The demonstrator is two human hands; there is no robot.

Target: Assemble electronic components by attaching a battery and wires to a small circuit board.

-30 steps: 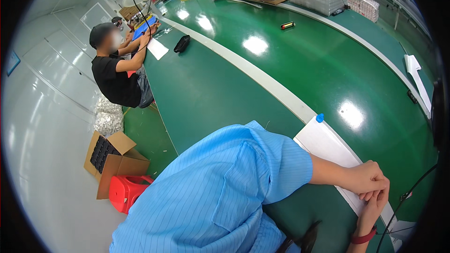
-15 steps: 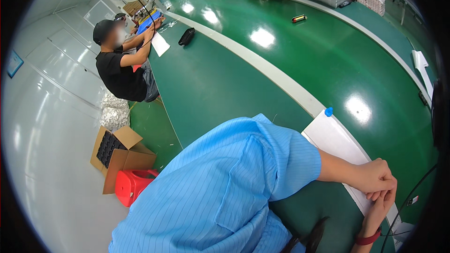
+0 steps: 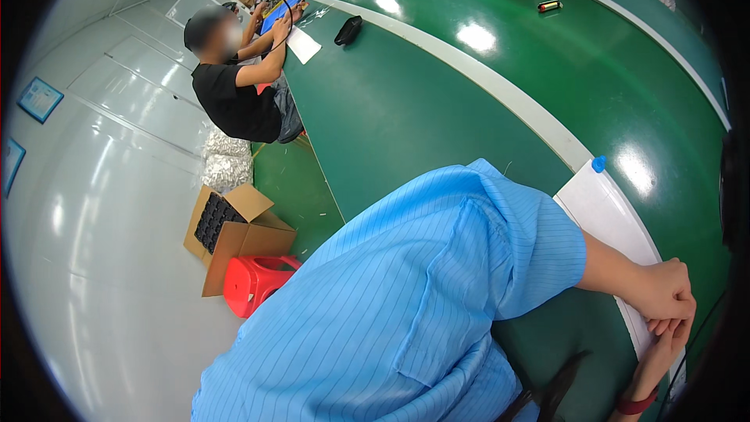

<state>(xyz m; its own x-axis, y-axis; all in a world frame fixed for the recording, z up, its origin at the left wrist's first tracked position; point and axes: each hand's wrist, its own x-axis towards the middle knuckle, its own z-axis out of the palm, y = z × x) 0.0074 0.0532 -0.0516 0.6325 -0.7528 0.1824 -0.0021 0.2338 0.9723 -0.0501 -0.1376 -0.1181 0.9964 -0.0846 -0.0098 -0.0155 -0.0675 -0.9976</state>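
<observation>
My left hand [image 3: 662, 289] reaches out from a blue striped sleeve to the far right of the view. Its fingers are curled closed, and it presses against my right hand [image 3: 681, 330], which comes up from the lower edge with a dark red band [image 3: 637, 404] on the wrist. The two hands meet over the edge of a white sheet [image 3: 605, 207] on the bench. Whatever lies between them, if anything, is hidden. Most of my right fingers are covered by the left hand. A small blue knob-like piece [image 3: 598, 164] sits at the sheet's far end.
The green bench [image 3: 422, 101] stretches away, with a black case [image 3: 348, 30] and white paper [image 3: 303, 45] on it. Beyond its pale strip lies a red-and-yellow cylinder [image 3: 549, 6]. A person [image 3: 234, 94] works at left. An open carton [image 3: 254, 242] and red stool [image 3: 254, 281] stand behind.
My view has swung left and somewhat down, so the surroundings appear farther right and mostly higher. My hands remain together, in much the same pose.
</observation>
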